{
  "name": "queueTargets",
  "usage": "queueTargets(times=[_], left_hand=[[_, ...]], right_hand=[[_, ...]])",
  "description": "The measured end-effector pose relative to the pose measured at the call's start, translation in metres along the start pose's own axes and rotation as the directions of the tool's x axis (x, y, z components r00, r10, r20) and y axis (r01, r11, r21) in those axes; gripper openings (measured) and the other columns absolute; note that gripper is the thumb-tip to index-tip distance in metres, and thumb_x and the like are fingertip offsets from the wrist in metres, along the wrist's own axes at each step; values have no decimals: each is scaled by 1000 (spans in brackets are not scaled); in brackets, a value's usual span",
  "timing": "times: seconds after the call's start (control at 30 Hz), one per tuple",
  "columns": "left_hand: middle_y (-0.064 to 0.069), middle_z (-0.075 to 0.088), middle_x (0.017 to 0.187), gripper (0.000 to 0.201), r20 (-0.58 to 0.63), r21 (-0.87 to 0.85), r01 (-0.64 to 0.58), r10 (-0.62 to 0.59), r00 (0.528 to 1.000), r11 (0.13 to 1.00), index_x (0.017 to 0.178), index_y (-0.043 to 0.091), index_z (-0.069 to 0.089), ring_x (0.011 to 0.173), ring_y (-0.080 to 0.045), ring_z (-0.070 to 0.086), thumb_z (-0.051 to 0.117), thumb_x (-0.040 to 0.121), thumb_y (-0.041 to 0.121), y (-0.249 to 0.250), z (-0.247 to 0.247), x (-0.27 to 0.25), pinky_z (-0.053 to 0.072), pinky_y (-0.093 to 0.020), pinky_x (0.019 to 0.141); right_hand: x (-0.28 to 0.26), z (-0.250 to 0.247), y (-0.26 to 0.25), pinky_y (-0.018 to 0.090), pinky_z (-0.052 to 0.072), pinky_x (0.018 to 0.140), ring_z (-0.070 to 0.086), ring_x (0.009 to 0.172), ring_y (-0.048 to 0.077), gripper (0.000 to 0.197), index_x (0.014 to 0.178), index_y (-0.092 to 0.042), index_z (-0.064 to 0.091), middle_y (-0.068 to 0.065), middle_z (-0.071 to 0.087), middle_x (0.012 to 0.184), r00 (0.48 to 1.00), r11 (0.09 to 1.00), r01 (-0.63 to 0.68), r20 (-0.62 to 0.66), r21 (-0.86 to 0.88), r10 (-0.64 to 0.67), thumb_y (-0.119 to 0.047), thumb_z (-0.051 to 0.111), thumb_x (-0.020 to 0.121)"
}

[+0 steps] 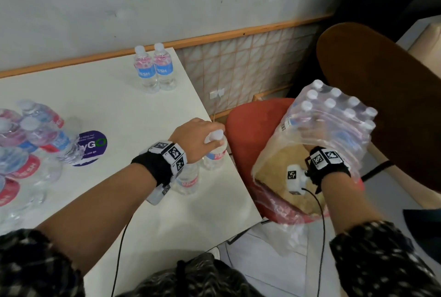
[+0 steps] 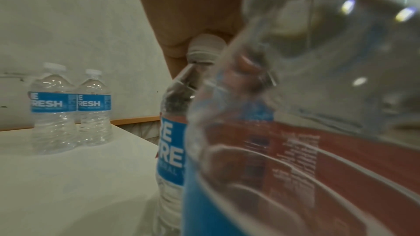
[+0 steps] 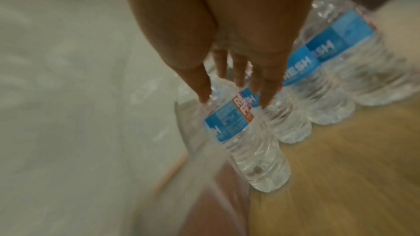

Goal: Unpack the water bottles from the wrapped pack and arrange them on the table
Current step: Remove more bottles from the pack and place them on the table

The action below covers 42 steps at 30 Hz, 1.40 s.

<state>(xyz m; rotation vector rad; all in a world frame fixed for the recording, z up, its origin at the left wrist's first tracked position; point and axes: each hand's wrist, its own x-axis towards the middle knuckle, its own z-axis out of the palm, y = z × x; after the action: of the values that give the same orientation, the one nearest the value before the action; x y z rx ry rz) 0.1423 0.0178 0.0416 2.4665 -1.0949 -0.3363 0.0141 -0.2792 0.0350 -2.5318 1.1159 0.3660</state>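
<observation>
1. Head view: left hand grips a water bottle by its neck at the table edge; right hand reaches inside the wrapped pack.
2. Left wrist view: curled fingers meet the cap.
3. Right wrist view: straight fingers touch a packed bottle.

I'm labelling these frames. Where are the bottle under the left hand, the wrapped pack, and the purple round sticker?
clear plastic water bottle under the left hand (image 1: 216, 151), head view, label.
clear plastic-wrapped pack of bottles (image 1: 334, 117), head view, upper wrap.
purple round sticker (image 1: 91, 147), head view, centre.

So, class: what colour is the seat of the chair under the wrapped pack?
The seat is red-orange, clearest in the head view, with the pack resting on it.
</observation>
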Motion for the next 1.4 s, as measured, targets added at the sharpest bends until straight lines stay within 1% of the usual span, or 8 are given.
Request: queueTargets(times=[0.17, 0.3, 0.5, 0.67, 0.8, 0.97, 1.17, 1.4], left_hand=[[8, 58, 123, 39, 27, 16, 27, -27, 999, 1000, 128, 38, 49, 122, -14, 43, 48, 92, 52, 3, 0, -2, 43, -35, 95], [8, 58, 125, 40, 24, 32, 42, -42, 999, 999, 129, 38, 47, 123, -15, 43, 47, 92, 52, 2, 1, -3, 43, -37, 96], [9, 59, 122, 39, 19, 36, 25, -26, 999, 999, 128, 39, 47, 122, -15, 43, 47, 92, 52, 1, 3, -2, 42, -32, 92], [10, 60, 120, 37, -3, 47, -3, 3, 1000, 999, 127, 39, 48, 119, -16, 44, 47, 91, 50, 1, 3, -4, 41, -33, 89], [10, 60, 122, 38, -41, 58, -27, 29, 999, 998, 127, 36, 49, 117, -20, 46, 49, 91, 49, 1, 4, -3, 43, -34, 90], [6, 55, 132, 47, -58, 153, -71, 80, 995, 986, 131, 34, 49, 122, -22, 46, 50, 88, 53, -2, 6, -3, 41, -38, 98], [5, 49, 139, 49, -69, 101, -72, 79, 994, 992, 138, 34, 43, 127, -23, 42, 45, 92, 51, -1, 2, -7, 39, -40, 102], [-2, 20, 156, 70, -30, -55, 119, -121, 992, 991, 146, 31, 27, 144, -26, 16, 57, 86, 50, -18, 7, -39, 28, -43, 114]], right_hand=[[-5, 9, 6, 36, 45, 99, 49, 125, 31, 78, 148, -22, 21, 13, 43, 143, 995, 966, 93, -1, -241, -96, -23, 65, 84], [-4, 17, 4, 31, 48, 92, 55, 116, 27, 58, 142, -12, 38, 9, 53, 132, 999, 992, 14, -34, -124, -19, -25, 60, 90], [-9, 20, -5, 36, 35, 105, 39, 133, 32, 59, 146, -10, 27, 19, 34, 148, 983, 877, -106, -81, 469, 162, -15, 53, 94], [-52, 52, -17, 33, 40, 82, 57, 80, 25, 21, 92, -5, 61, 9, 62, 84, 989, 738, 28, -126, 675, 78, -25, 66, 87], [-79, 67, -17, 47, 53, 89, 64, 97, 23, 44, 109, -7, 56, 9, 66, 104, 965, 556, 196, -259, 807, 36, -15, 79, 73], [-126, 72, -35, 5, 44, 74, 56, 79, -16, 51, 107, -18, 47, -13, 56, 92, 925, 553, 370, -353, 746, -142, 1, 77, 71], [-144, 97, -76, 19, 49, 75, 58, 85, -6, 60, 114, -37, 44, -33, 58, 95, 874, 582, 459, -226, 671, -429, -23, 80, 68], [-142, 126, -95, 27, 43, 100, 39, 130, 9, 87, 140, -34, 26, -16, 38, 141, 887, 503, 285, -26, 816, -461, -16, 77, 72]])
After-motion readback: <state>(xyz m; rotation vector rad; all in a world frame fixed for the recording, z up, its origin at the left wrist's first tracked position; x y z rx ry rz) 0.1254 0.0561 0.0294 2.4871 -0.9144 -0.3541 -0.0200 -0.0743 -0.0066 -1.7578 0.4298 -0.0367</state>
